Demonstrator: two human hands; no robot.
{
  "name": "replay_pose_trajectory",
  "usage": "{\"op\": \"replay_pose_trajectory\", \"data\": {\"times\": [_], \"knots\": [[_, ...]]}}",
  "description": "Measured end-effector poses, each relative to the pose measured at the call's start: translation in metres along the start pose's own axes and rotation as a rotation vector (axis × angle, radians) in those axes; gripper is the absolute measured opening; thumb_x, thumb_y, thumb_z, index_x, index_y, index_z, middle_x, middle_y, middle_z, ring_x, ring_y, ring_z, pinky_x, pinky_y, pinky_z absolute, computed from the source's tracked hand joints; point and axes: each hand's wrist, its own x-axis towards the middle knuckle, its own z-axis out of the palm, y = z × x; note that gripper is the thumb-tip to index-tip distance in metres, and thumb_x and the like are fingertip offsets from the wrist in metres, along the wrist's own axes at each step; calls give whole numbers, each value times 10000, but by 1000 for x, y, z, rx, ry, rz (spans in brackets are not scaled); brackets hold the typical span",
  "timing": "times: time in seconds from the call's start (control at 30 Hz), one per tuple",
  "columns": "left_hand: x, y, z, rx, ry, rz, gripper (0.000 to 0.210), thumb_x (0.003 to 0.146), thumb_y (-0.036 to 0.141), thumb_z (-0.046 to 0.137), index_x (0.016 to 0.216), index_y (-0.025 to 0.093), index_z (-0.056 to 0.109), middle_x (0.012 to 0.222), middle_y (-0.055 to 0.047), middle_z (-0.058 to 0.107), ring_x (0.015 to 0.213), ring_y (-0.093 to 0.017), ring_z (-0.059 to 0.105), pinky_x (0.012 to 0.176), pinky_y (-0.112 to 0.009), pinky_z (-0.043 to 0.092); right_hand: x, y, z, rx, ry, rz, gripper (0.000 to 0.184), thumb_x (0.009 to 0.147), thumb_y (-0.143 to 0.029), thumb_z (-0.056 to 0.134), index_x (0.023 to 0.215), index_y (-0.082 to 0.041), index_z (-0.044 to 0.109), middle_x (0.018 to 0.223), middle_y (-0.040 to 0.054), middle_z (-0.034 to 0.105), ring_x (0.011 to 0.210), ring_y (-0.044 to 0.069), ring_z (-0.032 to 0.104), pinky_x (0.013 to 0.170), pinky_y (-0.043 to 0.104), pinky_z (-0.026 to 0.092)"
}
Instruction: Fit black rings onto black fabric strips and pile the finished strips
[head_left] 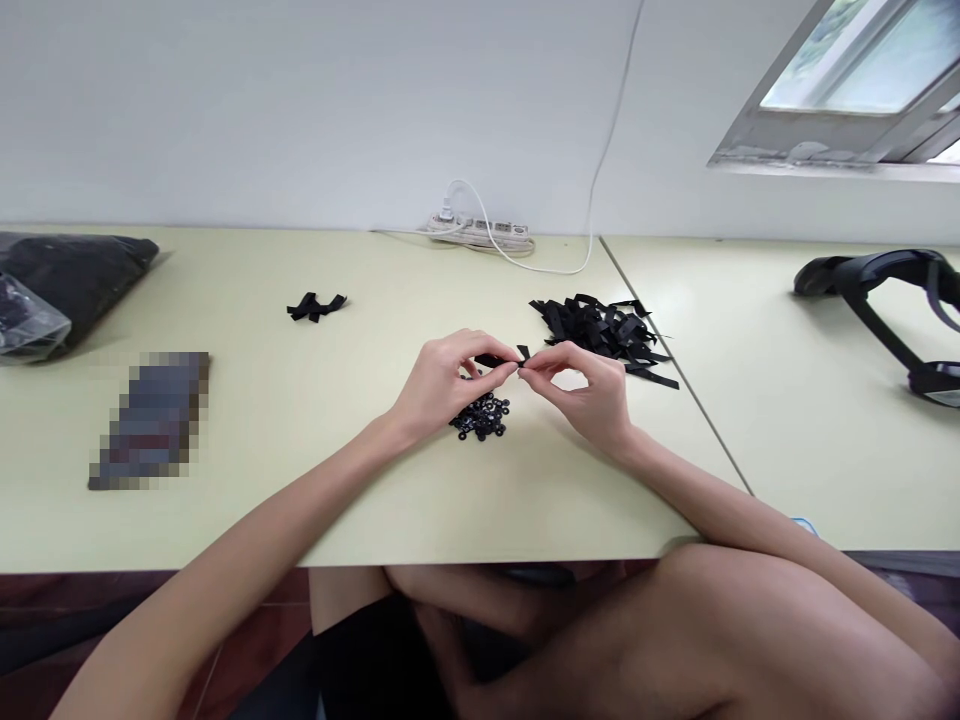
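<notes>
Both of my hands meet above the middle of the table, fingertips almost touching. My left hand [455,376] pinches a short black fabric strip [491,361] between thumb and fingers. From the other side, my right hand [581,385] pinches the same strip at its end, with a bit of it sticking up between the hands. Whether a small part is held with it is hidden by the fingertips. Just below my left hand lies a pile of small black rings [482,418]. Behind my right hand is a heap of black fabric strips [596,325].
A few black strips [316,306] lie apart at left. Farther left are a blurred-out flat object [154,420] and dark plastic bags [75,285]. A power strip [480,232] with a white cable sits by the wall. A black headset-like strap [877,300] is at right, past the table seam.
</notes>
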Motion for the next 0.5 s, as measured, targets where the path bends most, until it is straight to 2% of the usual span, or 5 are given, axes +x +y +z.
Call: {"op": "replay_pose_trajectory", "data": {"times": [0.27, 0.5], "knots": [[0, 0, -2, -8, -22, 62, 129, 1078, 325, 749, 1068, 258, 858, 1061, -37, 847, 991, -191, 757, 766, -283, 607, 1, 2, -1, -74, 43, -143, 125, 1062, -245, 791, 949, -291, 763, 813, -8, 808, 680, 188, 731, 635, 377, 636], [1, 2, -3, 4, -44, 110, 128, 1091, 313, 730, 1064, 259, 844, 1052, -42, 835, 966, -191, 758, 769, -294, 616, 2, 6, -2, -108, 35, -190, 160, 1081, -312, 759, 932, -295, 704, 786, -3, 789, 652, 184, 722, 590, 371, 602]]}}
